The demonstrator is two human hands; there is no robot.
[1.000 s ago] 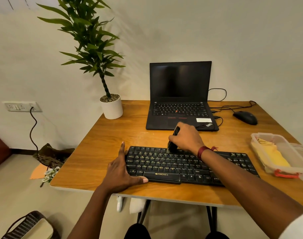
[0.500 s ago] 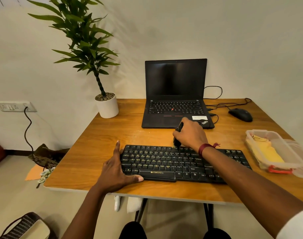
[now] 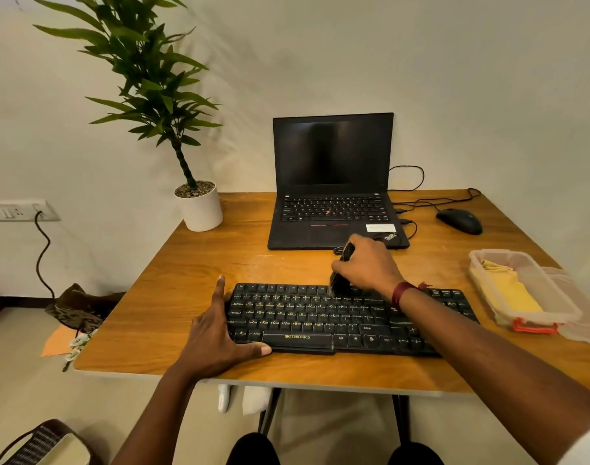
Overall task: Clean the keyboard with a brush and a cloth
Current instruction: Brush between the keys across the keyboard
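A black keyboard [image 3: 320,317] lies across the front of the wooden table [image 3: 193,290]. My right hand [image 3: 370,266] grips a dark brush [image 3: 340,280], whose bristles touch the keyboard's top row near the middle. My left hand [image 3: 220,333] lies against the keyboard's left end, fingers straight along its side and thumb along its front edge. A yellow cloth [image 3: 508,290] lies in a clear plastic box [image 3: 562,297] at the right.
An open black laptop [image 3: 334,182] stands behind the keyboard, its cables and a black mouse [image 3: 459,221] at the back right. A potted plant [image 3: 199,206] stands at the back left corner. The box's lid [image 3: 585,327] lies beside it.
My right hand has swept the brush back along the keyboard's top row, from the far edge down onto the keys. The left hand keeps its place at the keyboard's left end.
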